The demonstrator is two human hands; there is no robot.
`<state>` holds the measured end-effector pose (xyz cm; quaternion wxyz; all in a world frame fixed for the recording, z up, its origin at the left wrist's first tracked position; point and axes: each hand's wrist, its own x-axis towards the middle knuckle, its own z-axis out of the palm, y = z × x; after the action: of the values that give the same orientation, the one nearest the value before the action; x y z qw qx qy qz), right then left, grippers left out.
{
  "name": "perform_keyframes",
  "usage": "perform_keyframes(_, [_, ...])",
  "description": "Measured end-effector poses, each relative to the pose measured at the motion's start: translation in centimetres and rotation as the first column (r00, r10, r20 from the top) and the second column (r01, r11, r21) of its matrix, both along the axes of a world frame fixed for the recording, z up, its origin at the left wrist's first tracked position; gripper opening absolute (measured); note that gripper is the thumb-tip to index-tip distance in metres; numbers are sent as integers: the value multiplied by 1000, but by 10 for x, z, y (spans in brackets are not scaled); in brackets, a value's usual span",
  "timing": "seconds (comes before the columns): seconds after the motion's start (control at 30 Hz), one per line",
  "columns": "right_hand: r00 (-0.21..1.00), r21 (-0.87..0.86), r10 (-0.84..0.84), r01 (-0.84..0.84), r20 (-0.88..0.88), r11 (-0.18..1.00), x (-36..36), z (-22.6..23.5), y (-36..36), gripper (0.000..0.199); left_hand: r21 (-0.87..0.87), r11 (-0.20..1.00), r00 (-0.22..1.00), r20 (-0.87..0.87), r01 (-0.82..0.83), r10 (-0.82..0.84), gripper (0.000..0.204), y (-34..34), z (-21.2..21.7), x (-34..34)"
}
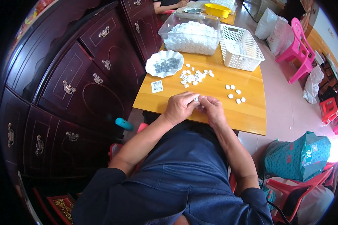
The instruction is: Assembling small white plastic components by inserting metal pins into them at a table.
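Observation:
My left hand (pixel 179 108) and my right hand (pixel 212 109) meet over the near edge of the wooden table (pixel 248 116). Between their fingertips they pinch a small white plastic piece (pixel 196 99), mostly covered by the fingers. Just beyond the hands lies a loose group of small white pieces (pixel 193 78), some showing dark holes. To the right sit several rounded white pieces (pixel 230 96), spaced apart. A white wavy-rimmed plate (pixel 150 66) at the left holds many small dark grey parts (pixel 166 65). Near it lies a small printed card (pixel 157 86).
A clear tub (pixel 191 47) heaped with white pieces and a white perforated basket (pixel 248 63) stand at the table's far side. Dark drawers (pixel 75 75) line the left. Behind, a person's arm (pixel 169 6) shows near a yellow basin (pixel 218 11). A teal bag (pixel 296 155) stands right.

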<state>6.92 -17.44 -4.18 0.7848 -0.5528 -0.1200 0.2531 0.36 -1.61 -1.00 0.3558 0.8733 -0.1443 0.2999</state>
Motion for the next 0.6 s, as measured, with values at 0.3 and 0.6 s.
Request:
perform_keyframes(0.3, [989, -164, -26, 50, 144, 985, 16, -6, -6, 27, -29, 1000, 997, -76, -8, 6, 27, 4, -4, 7])
perform_keyframes(0.6, [532, -487, 64, 712, 844, 507, 37, 17, -48, 23, 208, 956, 940, -230, -205, 252, 27, 49, -14, 34])
